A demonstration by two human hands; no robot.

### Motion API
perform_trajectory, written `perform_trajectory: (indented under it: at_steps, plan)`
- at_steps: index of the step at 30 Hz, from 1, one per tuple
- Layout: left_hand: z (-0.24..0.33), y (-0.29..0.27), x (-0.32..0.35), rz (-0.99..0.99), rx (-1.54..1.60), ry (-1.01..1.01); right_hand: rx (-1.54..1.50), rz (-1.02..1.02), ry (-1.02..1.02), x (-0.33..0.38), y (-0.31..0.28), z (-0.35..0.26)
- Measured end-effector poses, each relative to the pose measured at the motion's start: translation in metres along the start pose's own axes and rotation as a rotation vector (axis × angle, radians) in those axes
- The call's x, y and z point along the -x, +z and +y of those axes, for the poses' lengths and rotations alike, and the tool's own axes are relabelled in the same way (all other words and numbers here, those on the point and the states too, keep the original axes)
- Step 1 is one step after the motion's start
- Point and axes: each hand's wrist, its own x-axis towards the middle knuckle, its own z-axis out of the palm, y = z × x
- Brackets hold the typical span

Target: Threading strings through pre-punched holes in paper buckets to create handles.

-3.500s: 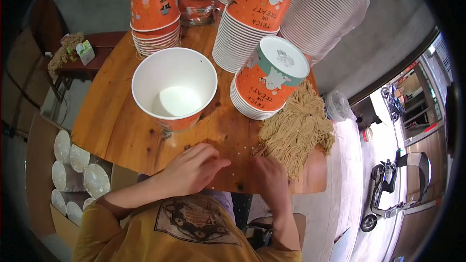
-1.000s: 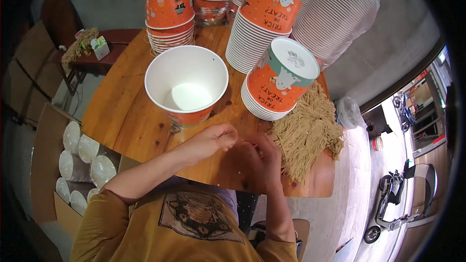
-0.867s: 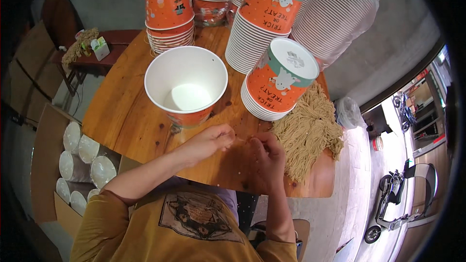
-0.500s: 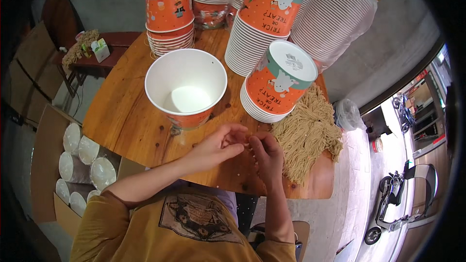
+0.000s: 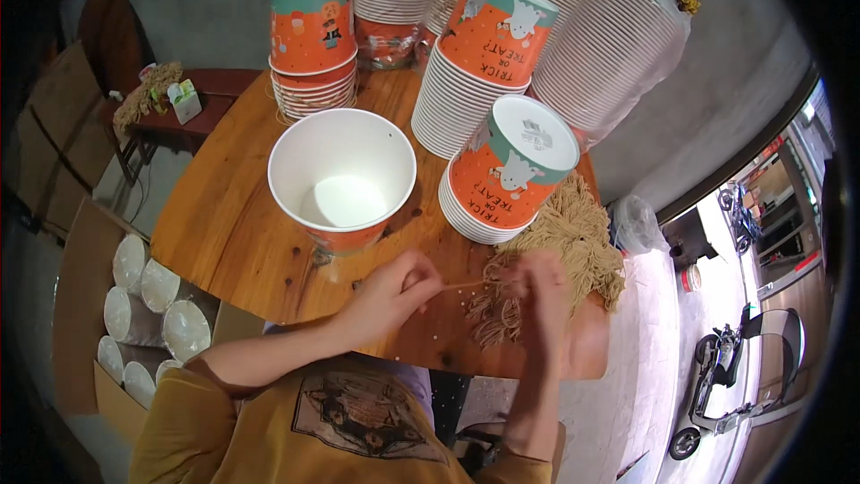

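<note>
Near the table's front edge, my left hand (image 5: pixel 400 294) pinches one end of a thin tan cord (image 5: pixel 461 286). The cord runs straight across toward my right hand (image 5: pixel 540 291), which is smeared by motion but looks closed on tan strands. Loose, wavy cords (image 5: pixel 494 315) spread over the wood just left of that hand. Behind it lies a thick pile of tan cords (image 5: pixel 587 246). Beyond my left hand an orange paper bucket (image 5: pixel 342 170) stands upright, its white inside showing and a small dark hole near its rim.
A short upside-down bucket stack (image 5: pixel 506 175) stands beside the cord pile, with a taller stack (image 5: pixel 475 63) behind. Another stack (image 5: pixel 313 45) with cords hanging stands back left. Bagged stacks (image 5: pixel 618 45) line the back. A carton (image 5: pixel 161 305) of wrapped buckets sits left of the wooden table (image 5: pixel 215 233).
My hands have moved apart, the right one going rightward toward the cord pile. A cord now stretches between them, and loose strands show beside my right hand.
</note>
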Motion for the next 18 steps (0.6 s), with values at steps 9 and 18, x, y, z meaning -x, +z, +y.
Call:
perform_trajectory:
  at_steps: [9,18]
  plan:
    - [0.054,-0.193,0.128,0.652,-0.238,0.468,0.144,0.237,-0.095,-0.086,-0.118,-0.002]
    - [0.058,-0.411,0.300,1.328,-0.224,0.639,0.879,0.300,-0.257,-0.108,-0.130,0.024]
